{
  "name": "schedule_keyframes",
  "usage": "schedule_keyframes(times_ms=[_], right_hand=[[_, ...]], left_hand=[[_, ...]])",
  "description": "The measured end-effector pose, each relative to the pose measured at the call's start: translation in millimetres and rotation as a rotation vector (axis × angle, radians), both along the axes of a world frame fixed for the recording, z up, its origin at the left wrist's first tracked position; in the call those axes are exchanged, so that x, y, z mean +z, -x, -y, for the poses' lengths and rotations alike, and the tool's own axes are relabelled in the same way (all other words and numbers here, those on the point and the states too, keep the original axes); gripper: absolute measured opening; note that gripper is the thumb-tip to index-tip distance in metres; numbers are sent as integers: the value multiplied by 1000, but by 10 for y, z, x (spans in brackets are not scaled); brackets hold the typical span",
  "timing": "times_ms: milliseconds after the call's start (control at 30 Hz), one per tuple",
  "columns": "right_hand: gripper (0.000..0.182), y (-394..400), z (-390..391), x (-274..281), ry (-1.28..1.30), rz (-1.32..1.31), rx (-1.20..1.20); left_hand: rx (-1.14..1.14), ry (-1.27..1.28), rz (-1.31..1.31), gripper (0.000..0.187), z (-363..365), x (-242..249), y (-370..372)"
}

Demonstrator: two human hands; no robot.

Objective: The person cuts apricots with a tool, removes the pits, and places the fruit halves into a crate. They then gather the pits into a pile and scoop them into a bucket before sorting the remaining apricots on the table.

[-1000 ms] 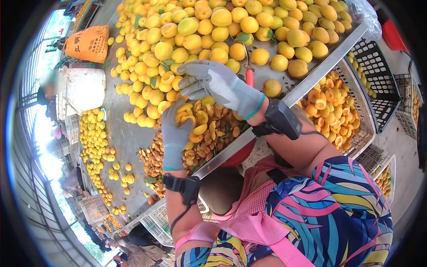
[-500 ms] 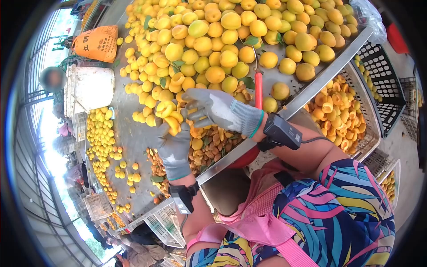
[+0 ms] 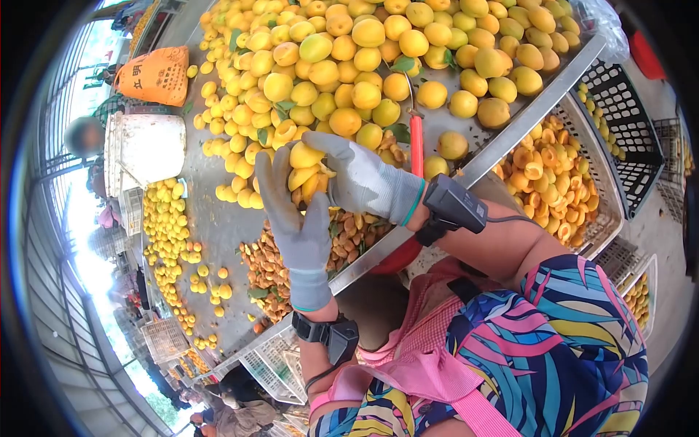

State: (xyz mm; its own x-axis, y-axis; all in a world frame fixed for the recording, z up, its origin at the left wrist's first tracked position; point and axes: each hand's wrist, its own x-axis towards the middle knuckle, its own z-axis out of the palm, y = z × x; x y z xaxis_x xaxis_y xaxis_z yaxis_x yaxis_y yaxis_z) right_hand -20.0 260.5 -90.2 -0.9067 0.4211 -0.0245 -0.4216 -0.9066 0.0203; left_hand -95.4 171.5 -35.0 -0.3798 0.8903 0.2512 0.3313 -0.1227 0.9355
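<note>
Several split apricot halves point(image 3: 306, 175) are bunched between my two gloved hands above the metal table. My right hand point(image 3: 364, 173) curls round them from the right, fingers closed on them. On their left side, my left hand point(image 3: 297, 229) has its fingers stretched up and its thumb apart, close against the fruit; whether it bears any weight is hard to see. Below the hands lies a heap of brown apricot pits point(image 3: 273, 266). A large pile of whole apricots point(image 3: 320, 73) spreads beyond them. A red-handled tool point(image 3: 416, 146) with a thin metal end lies right of my right hand.
The table's raised metal edge point(image 3: 502, 149) runs diagonally before me. Beside it stands a crate point(image 3: 610, 211) of apricot halves, with a black crate point(image 3: 633, 146) farther right. A white bucket point(image 3: 149, 149) and an orange bag point(image 3: 154, 76) sit at the left. People are in the background.
My left hand, closed on the apricot halves before, has opened and stretched its fingers. My right hand has moved left and closed on the halves.
</note>
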Motion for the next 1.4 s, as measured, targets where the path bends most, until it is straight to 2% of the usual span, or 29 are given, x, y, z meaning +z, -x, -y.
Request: schedule_keyframes(times_ms=[133,200,267,300,333,433,467,533,567,633,667,733,867,933,967,1000,1033,1067,1133,1200,1233,1300,1333,1400], right_hand=[[39,-28,-18,41,58,-96,39],[32,-18,-94,29,72,-119,-17],[34,-13,-238,-37,62,-136,-54],[35,-48,-306,-28,127,-162,-58],[37,-78,-363,-33,193,-187,-63],[40,-108,-407,-27,189,-153,-92],[41,-114,-400,-22,180,-126,-125],[42,-109,-374,-17,147,-109,-126],[42,-105,-359,-10,114,-95,-125],[42,-113,-323,26,118,-69,-116],[42,-113,-317,37,123,-45,-112],[42,-104,-324,16,100,-60,-122],[41,-97,-355,-59,82,-122,-138],[42,-90,-361,-81,89,-154,-128],[43,-79,-361,-84,93,-189,-117],[43,-58,-341,-106,93,-190,-115],[43,-32,-313,-131,28,-79,-175],[42,-17,-297,-153,-37,31,-236],[41,-49,-258,-142,-48,105,-181],[40,-42,-114,-130,-58,175,-118],[39,-34,28,-100,-368,268,-307],[43,-78,23,-29,-77,121,-71],[43,-84,26,11,-79,119,-67],[42,-83,47,54,104,169,104]], left_hand=[[138,29,-70,78,94,55,51],[212,28,-128,76,186,46,171],[281,193,-127,70,334,-73,381],[297,320,-266,65,396,-153,452],[298,321,-267,65,451,-220,467],[198,696,-392,69,549,-383,453],[196,697,-388,69,557,-438,469],[172,640,-803,73,527,-520,490],[174,638,-800,73,499,-544,511],[170,845,-934,75,401,-527,530],[173,844,-934,75,357,-509,527],[208,1059,-959,77,229,-381,438],[254,1043,-951,72,285,-550,488],[326,819,-868,70,370,-623,525],[328,820,-867,70,412,-647,544],[386,688,-744,67,439,-644,544],[441,553,-621,64,450,-638,548],[442,551,-621,64,448,-623,564],[547,265,-188,58,388,-429,512],[568,229,-275,53,282,-166,390],[549,175,-295,53,229,-66,329],[493,88,-284,53,102,61,137],[497,86,-285,53,58,31,82],[234,131,-672,55,-10,-19,0]])
